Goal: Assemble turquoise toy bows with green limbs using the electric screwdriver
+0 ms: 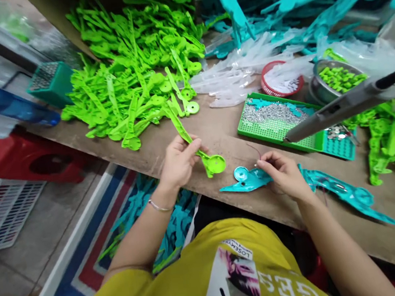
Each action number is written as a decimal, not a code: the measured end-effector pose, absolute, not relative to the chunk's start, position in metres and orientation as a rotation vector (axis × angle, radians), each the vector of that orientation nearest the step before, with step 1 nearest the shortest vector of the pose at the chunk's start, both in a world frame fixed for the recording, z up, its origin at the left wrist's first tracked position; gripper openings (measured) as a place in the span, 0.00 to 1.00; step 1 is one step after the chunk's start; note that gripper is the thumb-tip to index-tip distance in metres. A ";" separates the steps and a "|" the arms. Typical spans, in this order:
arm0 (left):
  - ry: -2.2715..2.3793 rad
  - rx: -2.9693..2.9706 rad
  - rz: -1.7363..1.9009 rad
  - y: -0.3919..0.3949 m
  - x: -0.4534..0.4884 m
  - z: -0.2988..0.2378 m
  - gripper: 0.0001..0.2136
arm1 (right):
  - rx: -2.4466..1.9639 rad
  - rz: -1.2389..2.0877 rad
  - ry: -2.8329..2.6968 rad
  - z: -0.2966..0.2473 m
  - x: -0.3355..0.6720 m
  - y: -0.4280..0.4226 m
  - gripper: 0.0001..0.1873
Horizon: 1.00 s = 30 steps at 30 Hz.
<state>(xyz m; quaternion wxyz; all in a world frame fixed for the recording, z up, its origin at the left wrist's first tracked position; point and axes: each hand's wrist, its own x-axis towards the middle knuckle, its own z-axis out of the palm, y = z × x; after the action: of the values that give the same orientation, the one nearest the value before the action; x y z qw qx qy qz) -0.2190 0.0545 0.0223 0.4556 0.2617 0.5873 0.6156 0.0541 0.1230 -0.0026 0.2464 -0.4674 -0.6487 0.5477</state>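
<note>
My left hand (181, 161) is closed around the narrow stem of a long bright-green plastic part (216, 164), its round cupped end pointing right above the bench. My right hand (282, 172) pinches what looks like a thin reddish wire (254, 149) between thumb and fingertips. Beneath that hand lies a teal plastic part (253, 179) with a round cup and a pointed tip. More teal plastic (343, 188) shows on the other side of the wrist; my hand hides whether the two are one piece.
A heap of green parts (134, 79) spreads over the bench's far left. A green tray (266, 126) of small metal pieces, a red basket (280, 79) and a metal bowl (340, 76) stand beyond my right hand. A grey rod-shaped tool (334, 107) hangs over the tray.
</note>
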 end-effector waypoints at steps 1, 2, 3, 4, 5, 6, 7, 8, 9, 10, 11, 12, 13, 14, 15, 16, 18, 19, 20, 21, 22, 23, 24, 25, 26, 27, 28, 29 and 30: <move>1.359 0.533 1.522 0.056 -0.202 0.016 0.20 | -1.286 1.474 -1.789 -0.006 0.055 0.122 0.17; 1.307 0.448 1.522 0.058 -0.187 0.008 0.22 | -1.299 1.448 -1.796 -0.010 0.056 0.120 0.16; 1.279 0.382 1.523 0.060 -0.175 0.000 0.24 | -1.310 1.420 -1.791 -0.014 0.056 0.119 0.16; 1.269 0.334 1.527 0.061 -0.164 -0.007 0.25 | -1.319 1.391 -1.779 -0.017 0.057 0.118 0.15; 1.271 0.300 1.533 0.062 -0.157 -0.013 0.25 | -1.325 1.362 -1.767 -0.019 0.057 0.117 0.14; 1.278 0.277 1.539 0.062 -0.151 -0.018 0.26 | -1.330 1.334 -1.757 -0.020 0.057 0.116 0.13; 1.289 0.266 1.539 0.061 -0.147 -0.022 0.26 | -1.333 1.309 -1.755 -0.021 0.057 0.115 0.13; 1.301 0.264 1.533 0.060 -0.144 -0.024 0.26 | -1.337 1.287 -1.756 -0.021 0.056 0.115 0.12; 1.314 0.270 1.523 0.059 -0.143 -0.025 0.26 | -1.344 1.268 -1.761 -0.020 0.056 0.114 0.11; 1.329 0.282 1.507 0.057 -0.142 -0.026 0.26 | -1.355 1.248 -1.767 -0.020 0.055 0.114 0.11; 1.351 0.300 1.488 0.056 -0.141 -0.026 0.27 | -1.364 1.232 -1.776 -0.019 0.054 0.114 0.11; 1.379 0.323 1.470 0.055 -0.141 -0.027 0.27 | -1.372 1.217 -1.786 -0.019 0.053 0.113 0.11; 1.413 0.349 1.453 0.054 -0.140 -0.028 0.27 | -1.375 1.207 -1.797 -0.018 0.052 0.113 0.10; 1.453 0.381 1.436 0.053 -0.141 -0.030 0.28 | -1.376 1.200 -1.806 -0.018 0.052 0.113 0.10; 1.501 0.427 1.419 0.053 -0.141 -0.031 0.28 | -1.374 1.194 -1.813 -0.018 0.052 0.113 0.10; 1.565 0.492 1.402 0.052 -0.142 -0.033 0.30 | -1.371 1.187 -1.816 -0.018 0.052 0.113 0.10; 1.754 0.697 1.355 0.049 -0.144 -0.033 0.35 | -1.368 1.165 -1.815 -0.019 0.053 0.113 0.10; 1.889 0.837 1.318 0.047 -0.146 -0.031 0.39 | -1.366 1.155 -1.814 -0.020 0.053 0.113 0.10; 2.041 0.995 1.268 0.045 -0.147 -0.029 0.42 | -1.363 1.149 -1.814 -0.020 0.054 0.113 0.10; 2.193 1.160 1.202 0.042 -0.149 -0.025 0.43 | -1.358 1.147 -1.816 -0.020 0.054 0.113 0.09; 2.315 1.329 1.129 0.039 -0.151 -0.022 0.42 | -1.354 1.147 -1.819 -0.021 0.055 0.113 0.09; 2.374 1.506 1.055 0.035 -0.153 -0.018 0.38 | -1.351 1.146 -1.825 -0.021 0.056 0.113 0.09; 2.349 1.692 0.987 0.032 -0.154 -0.015 0.32 | -1.350 1.143 -1.832 -0.021 0.057 0.113 0.09; 2.241 1.868 0.922 0.029 -0.156 -0.013 0.26 | -1.350 1.136 -1.839 -0.021 0.058 0.112 0.09; 2.082 2.011 0.862 0.026 -0.157 -0.013 0.21 | -1.352 1.129 -1.846 -0.021 0.060 0.112 0.09; 1.914 2.112 0.808 0.024 -0.158 -0.013 0.19 | -1.354 1.122 -1.849 -0.021 0.061 0.112 0.09; 1.772 2.171 0.761 0.023 -0.160 -0.014 0.18 | -1.354 1.118 -1.850 -0.021 0.063 0.111 0.09; 1.676 2.195 0.724 0.022 -0.161 -0.016 0.18 | -1.353 1.117 -1.849 -0.022 0.065 0.111 0.09; 1.620 2.199 0.699 0.022 -0.163 -0.019 0.18 | -1.352 1.118 -1.846 -0.022 0.068 0.110 0.09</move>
<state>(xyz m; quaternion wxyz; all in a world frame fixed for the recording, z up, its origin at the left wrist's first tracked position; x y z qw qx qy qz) -0.1631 0.0225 -0.0187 0.1603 0.7699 0.5671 0.2449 0.0675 0.1105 -0.0225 0.2930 -0.5076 -0.6931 0.4196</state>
